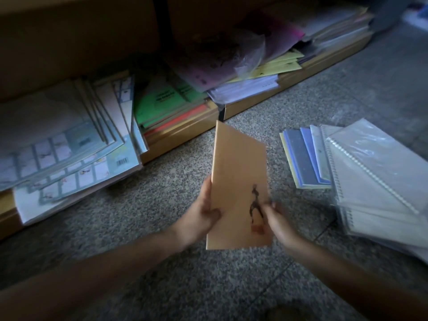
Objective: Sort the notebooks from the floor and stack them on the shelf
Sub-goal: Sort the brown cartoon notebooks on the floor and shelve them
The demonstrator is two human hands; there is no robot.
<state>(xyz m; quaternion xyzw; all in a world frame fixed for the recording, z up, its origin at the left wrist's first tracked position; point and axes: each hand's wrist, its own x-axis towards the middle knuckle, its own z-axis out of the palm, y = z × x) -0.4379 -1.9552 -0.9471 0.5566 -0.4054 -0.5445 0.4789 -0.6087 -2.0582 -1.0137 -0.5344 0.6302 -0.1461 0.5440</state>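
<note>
While both hands – left hand (203, 212) and right hand (276, 220) – are gripping the tan notebook (239, 181) above the floor (162, 200), sorting is underway; next it is needing a matching pile on the shelf (185, 133).

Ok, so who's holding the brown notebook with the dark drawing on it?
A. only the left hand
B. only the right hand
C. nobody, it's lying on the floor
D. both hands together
D: the left hand grips the left edge of the brown notebook and the right hand holds its right edge, lifting it above the floor.
</note>
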